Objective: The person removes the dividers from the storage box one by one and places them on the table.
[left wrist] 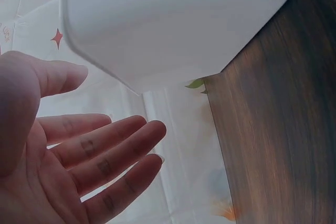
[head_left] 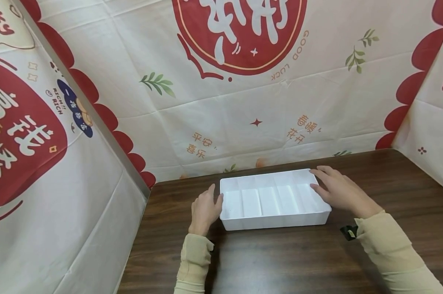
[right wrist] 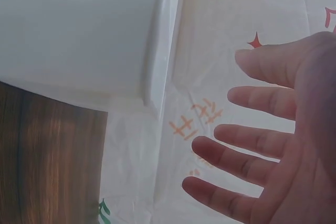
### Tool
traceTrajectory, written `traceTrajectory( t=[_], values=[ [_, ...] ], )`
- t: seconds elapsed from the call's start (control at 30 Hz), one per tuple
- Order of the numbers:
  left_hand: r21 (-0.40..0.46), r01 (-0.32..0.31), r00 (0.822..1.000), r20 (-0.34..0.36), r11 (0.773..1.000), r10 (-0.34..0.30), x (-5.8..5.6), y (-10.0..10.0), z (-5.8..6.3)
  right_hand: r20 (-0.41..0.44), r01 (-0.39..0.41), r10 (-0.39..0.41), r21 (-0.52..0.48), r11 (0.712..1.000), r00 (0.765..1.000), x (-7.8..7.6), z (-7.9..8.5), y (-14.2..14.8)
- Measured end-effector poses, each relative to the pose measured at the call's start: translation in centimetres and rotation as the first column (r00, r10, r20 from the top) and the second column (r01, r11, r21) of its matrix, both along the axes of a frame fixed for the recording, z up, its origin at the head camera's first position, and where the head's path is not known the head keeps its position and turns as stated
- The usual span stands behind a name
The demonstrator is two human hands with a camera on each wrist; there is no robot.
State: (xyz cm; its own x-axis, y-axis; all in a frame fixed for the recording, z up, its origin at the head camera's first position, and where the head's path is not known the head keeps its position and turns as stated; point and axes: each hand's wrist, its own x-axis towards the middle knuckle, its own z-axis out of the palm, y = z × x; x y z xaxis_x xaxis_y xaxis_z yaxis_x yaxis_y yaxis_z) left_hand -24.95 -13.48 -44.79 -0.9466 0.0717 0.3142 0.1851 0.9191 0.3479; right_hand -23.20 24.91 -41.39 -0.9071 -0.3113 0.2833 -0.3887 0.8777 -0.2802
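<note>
A white rectangular plastic tray (head_left: pixel 276 222) with raised ridges across its floor sits on the brown wooden table. Beside its left end is my left hand (head_left: pixel 204 208), fingers extended and thumb close to the rim. In the left wrist view, that hand (left wrist: pixel 79 156) has its palm showing and a gap between it and the tray's wall (left wrist: pixel 157 40). My right hand (head_left: pixel 337 190) is at the tray's right end, fingertips near the far right corner. The right wrist view shows this hand (right wrist: pixel 268 150) with spread fingers, apart from the tray (right wrist: pixel 79 40). Neither palm holds anything.
The dark wood-grain table (head_left: pixel 273 261) runs back to a white printed cloth (head_left: pixel 225 118) hanging behind it. More printed cloth (head_left: pixel 96 212) hangs along the left side, and another cloth (head_left: pixel 435 130) borders the right. A dark band (head_left: pixel 349 232) is at the right cuff.
</note>
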Motion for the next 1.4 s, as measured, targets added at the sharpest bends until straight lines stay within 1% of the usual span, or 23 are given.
traceTrajectory(
  t=[0.1, 0.23, 0.4, 0.5, 0.63, 0.83, 1.0, 1.1, 1.2, 1.3, 1.4],
  values=[
    [-0.001, -0.006, 1.000, 0.005, 1.000, 0.006, -0.1, 0.2, -0.1, 0.048, 0.005, -0.004, -0.013, 1.000, 0.999, 0.0, -0.1, 0.0],
    [0.008, -0.009, 1.000, 0.023, 1.000, 0.009, -0.2, 0.5, -0.2, 0.069, 0.014, -0.013, -0.017, 1.000, 0.998, 0.1, -0.3, -0.1],
    [0.027, -0.007, 1.000, 0.025, 1.000, 0.006, -0.4, 0.9, -0.3, 0.092, 0.048, -0.046, -0.012, 0.999, 0.995, 0.1, -0.5, -0.1],
    [0.030, -0.012, 1.000, 0.017, 0.999, 0.012, -0.5, 1.0, -0.4, 0.121, 0.074, -0.072, -0.013, 0.997, 0.990, 0.1, -0.5, -0.1],
    [0.042, -0.020, 1.000, 0.023, 0.999, 0.019, -0.5, 1.1, -0.5, 0.156, 0.103, -0.098, -0.024, 0.994, 0.983, 0.1, -0.6, -0.1],
    [0.057, -0.039, 0.998, 0.043, 0.998, 0.037, -0.7, 1.4, -0.8, 0.164, 0.113, -0.106, -0.038, 0.993, 0.981, -0.3, -1.3, -0.2],
    [0.066, -0.051, 0.997, 0.064, 0.997, 0.047, -0.7, 1.6, -1.3, 0.184, 0.130, -0.119, -0.049, 0.990, 0.976, -0.5, -1.8, -0.3],
    [0.072, -0.051, 0.997, 0.061, 0.996, 0.047, -0.6, 1.7, -1.6, 0.189, 0.139, -0.126, -0.056, 0.989, 0.974, -0.5, -2.0, -0.4],
    [0.060, -0.056, 0.997, 0.050, 0.997, 0.053, -0.6, 1.7, -1.9, 0.192, 0.140, -0.125, -0.064, 0.988, 0.973, -0.6, -2.4, -0.4],
    [0.049, -0.057, 0.998, 0.044, 0.997, 0.055, -0.8, 1.7, -2.0, 0.192, 0.141, -0.127, -0.063, 0.988, 0.973, -0.7, -2.7, -0.5],
    [0.048, -0.058, 0.997, 0.053, 0.997, 0.055, -1.2, 1.8, -2.1, 0.188, 0.141, -0.129, -0.052, 0.989, 0.974, -0.9, -2.8, -0.6]
  ],
)
